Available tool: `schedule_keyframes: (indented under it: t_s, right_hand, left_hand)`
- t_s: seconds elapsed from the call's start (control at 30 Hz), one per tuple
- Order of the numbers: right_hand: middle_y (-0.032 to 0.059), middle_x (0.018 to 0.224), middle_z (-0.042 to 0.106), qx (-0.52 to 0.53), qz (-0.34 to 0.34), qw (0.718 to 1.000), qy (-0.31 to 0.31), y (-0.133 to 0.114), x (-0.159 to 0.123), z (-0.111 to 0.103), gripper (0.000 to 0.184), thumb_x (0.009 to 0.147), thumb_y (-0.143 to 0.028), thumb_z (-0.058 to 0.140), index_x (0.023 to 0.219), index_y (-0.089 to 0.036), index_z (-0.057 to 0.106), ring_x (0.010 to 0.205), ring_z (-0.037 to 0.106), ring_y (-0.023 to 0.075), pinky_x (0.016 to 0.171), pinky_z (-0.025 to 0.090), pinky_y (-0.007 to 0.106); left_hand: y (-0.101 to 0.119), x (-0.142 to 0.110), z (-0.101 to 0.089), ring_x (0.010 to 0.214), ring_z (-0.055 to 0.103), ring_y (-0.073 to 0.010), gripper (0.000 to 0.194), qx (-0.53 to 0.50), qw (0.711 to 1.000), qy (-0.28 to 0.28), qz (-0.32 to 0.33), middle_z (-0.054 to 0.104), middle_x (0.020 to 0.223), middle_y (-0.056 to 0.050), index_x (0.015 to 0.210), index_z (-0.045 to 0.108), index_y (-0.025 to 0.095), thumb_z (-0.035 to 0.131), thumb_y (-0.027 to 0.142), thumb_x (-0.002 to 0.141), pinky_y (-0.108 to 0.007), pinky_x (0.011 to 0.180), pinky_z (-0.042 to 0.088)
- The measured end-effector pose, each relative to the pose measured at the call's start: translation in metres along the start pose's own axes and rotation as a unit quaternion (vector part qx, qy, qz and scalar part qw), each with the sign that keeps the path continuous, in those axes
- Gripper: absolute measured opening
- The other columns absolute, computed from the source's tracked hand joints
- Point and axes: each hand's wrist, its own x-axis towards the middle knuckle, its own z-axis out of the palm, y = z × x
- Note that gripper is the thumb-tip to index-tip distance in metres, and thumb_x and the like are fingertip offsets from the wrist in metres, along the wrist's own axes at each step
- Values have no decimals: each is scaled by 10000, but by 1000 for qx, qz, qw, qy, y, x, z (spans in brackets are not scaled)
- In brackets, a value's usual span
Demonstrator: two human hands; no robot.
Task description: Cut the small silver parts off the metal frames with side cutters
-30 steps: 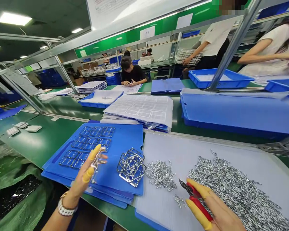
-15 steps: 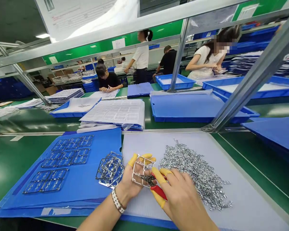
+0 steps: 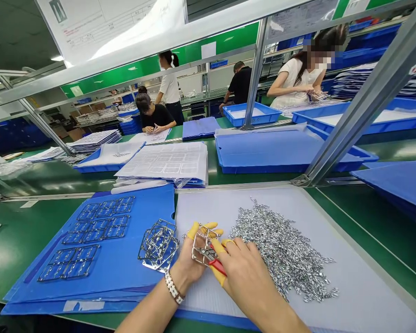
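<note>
My left hand (image 3: 190, 254), with yellow finger cots, holds a small square metal frame (image 3: 195, 252) with thin crossbars over its palm. My right hand (image 3: 241, 266), also in yellow finger cots, grips red-handled cutting pliers (image 3: 217, 266). The jaws of the pliers lie inside the frame; whether they are closed on a bar I cannot tell. Left of my hands is a tangled pile of similar frames (image 3: 158, 245) on blue sheets (image 3: 125, 277). To the right, a large heap of small shiny metal pieces (image 3: 284, 249) lies on a white sheet (image 3: 350, 277).
More frames (image 3: 69, 261) lie in rows on the blue sheets. Behind stand a stack of white sheets (image 3: 162, 162) and a blue tray (image 3: 263, 155). A slanted metal post (image 3: 353, 111) rises at the right. Co-workers (image 3: 156, 115) sit and stand beyond the bench.
My left hand has moved right from over the blue sheets, and my right hand has brought the pliers left into the frame. The view has turned to the right.
</note>
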Motion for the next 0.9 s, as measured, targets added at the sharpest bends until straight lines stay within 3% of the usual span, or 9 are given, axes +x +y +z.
schedule_keyframes:
  t_s: [0.17,0.27,0.4,0.53,0.73,0.9]
  right_hand:
    - [17,755,607,-37,-8,999,-27,-3,0,2,277,709,-264,711,958,-199,608,730,528,202,666,293,349]
    - [13,749,613,-44,-10,999,-22,-1,-1,-1,325,697,-277,722,990,-196,608,727,532,201,669,300,352]
    - [13,806,633,-27,13,999,-13,8,-1,-9,391,694,-313,724,1051,-210,602,765,530,205,681,302,351]
    - [18,832,636,-28,43,998,-34,14,6,-12,318,746,-322,686,1039,-225,611,792,523,211,678,289,343]
    - [15,817,627,-40,36,997,-48,11,12,-3,321,754,-266,666,1066,-234,592,777,526,201,668,280,340]
    - [24,802,632,-52,37,996,-68,10,13,-3,259,773,-283,659,1021,-222,612,770,526,219,670,276,351]
  left_hand:
    - [-3,2,-4,952,618,-262,562,36,999,10,13,664,1059,-153,1172,606,86,507,523,832,-360,881,419]
    - [-1,0,-4,896,626,-242,545,32,999,9,3,667,1045,-149,1152,616,90,507,521,836,-351,856,424]
    - [4,-3,-1,773,629,-202,543,-18,999,-9,-32,674,1010,-126,1143,610,114,470,546,846,-324,734,450]
    - [3,-5,1,647,606,-162,530,-39,996,-22,-71,683,932,-78,1173,596,151,458,550,852,-291,622,443]
    - [-5,-4,-2,551,574,-136,461,-18,997,-4,-80,674,794,-50,1024,662,164,494,551,838,-287,625,435]
    - [-6,-4,-2,541,563,-133,462,-6,997,23,-69,667,775,-46,1038,662,157,496,540,841,-274,577,429]
